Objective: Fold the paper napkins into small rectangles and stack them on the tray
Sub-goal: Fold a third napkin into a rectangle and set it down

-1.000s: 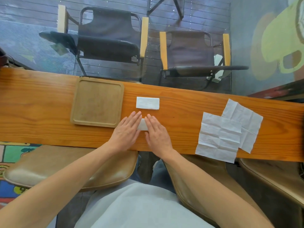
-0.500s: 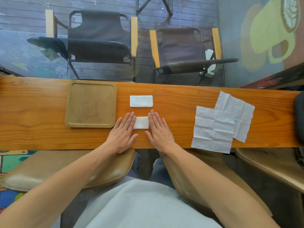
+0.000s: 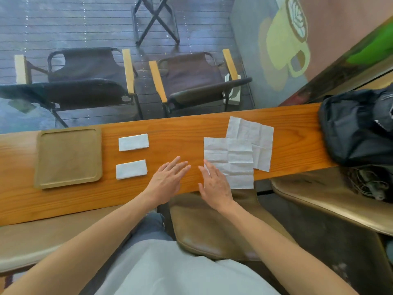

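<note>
Two folded white napkin rectangles lie on the wooden counter, the far one [image 3: 133, 142] and the near one [image 3: 131, 169], both just right of the square wooden tray [image 3: 68, 157], which holds nothing. Two unfolded creased napkins overlap further right, the front one [image 3: 231, 160] on top of the rear one [image 3: 255, 137]. My left hand [image 3: 168, 180] hovers flat with straight fingers over bare wood between the folded and unfolded napkins. My right hand [image 3: 213, 183] has straight fingers resting on the left edge of the front unfolded napkin.
A black bag [image 3: 359, 128] sits on the counter's right end. Padded brown stools [image 3: 212, 226] stand under the near edge. Beyond the glass behind the counter are two dark folding chairs [image 3: 187, 81].
Both hands left the near folded napkin and moved right; the right hand now touches the front unfolded napkin. The view has swung right, bringing the black bag into sight.
</note>
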